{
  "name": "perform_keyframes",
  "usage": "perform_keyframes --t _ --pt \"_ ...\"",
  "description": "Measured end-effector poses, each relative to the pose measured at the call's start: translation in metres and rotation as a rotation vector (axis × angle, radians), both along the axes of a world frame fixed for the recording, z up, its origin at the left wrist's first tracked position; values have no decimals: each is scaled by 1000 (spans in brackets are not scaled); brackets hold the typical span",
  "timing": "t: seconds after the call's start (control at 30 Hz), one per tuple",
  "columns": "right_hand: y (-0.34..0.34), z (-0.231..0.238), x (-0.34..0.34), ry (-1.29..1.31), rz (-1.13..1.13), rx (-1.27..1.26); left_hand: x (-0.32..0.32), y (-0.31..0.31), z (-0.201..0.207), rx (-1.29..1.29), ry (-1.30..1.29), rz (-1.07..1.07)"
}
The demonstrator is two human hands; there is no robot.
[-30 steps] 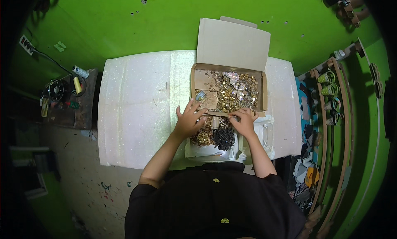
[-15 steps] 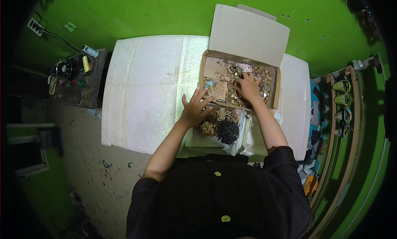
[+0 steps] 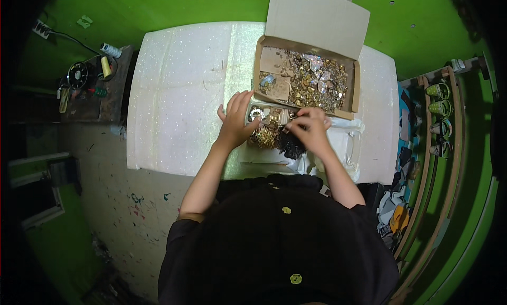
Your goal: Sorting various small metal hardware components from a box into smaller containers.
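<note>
Table (image 3: 179, 94): brightest area, lit seemingly from above, with a pale glare band left of the box and tiny sparkles across the white.
Box (image 3: 354, 91): lid (image 3: 317, 20) evenly lit; soft shadow along the inner left and far walls.
Trinkets (image 3: 322, 78): scattered glints, single shapes too small to tell.
Left hand (image 3: 237, 123): softly lit, fairly crisp.
Right hand (image 3: 312, 130): slightly smeared.
Shirt (image 3: 253, 247): near-black, folds almost lost.
Wall (image 3: 211, 7): saturated green, dimming toward both sides.
Rack (image 3: 459, 146): rails bowed by the lens, dark shadow behind at right.
Floor (image 3: 137, 241): dim, detail soft at left.
Picture rim: curved, fading to black.
</note>
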State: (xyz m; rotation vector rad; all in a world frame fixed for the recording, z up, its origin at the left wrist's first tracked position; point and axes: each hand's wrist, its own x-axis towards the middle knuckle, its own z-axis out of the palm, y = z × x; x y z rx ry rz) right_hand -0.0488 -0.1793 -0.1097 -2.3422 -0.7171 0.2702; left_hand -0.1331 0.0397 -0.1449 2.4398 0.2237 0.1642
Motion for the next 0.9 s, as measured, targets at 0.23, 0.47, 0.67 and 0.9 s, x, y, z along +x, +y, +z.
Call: perform_keyframes --t 0.23,0.47,0.67,0.9 --pt "30 -41 -63 80 236 -48 -54 -2 -6 24 167 -1" --pt "41 -48 -60 0 227 -30 -72 -1 -6 -9 214 -1" --pt "12 -33 -19 -107 -77 33 -76 2 -5 -16 219 18" --pt "-18 -30 8 -122 -263 82 -54 -4 -1 -43 113 21"
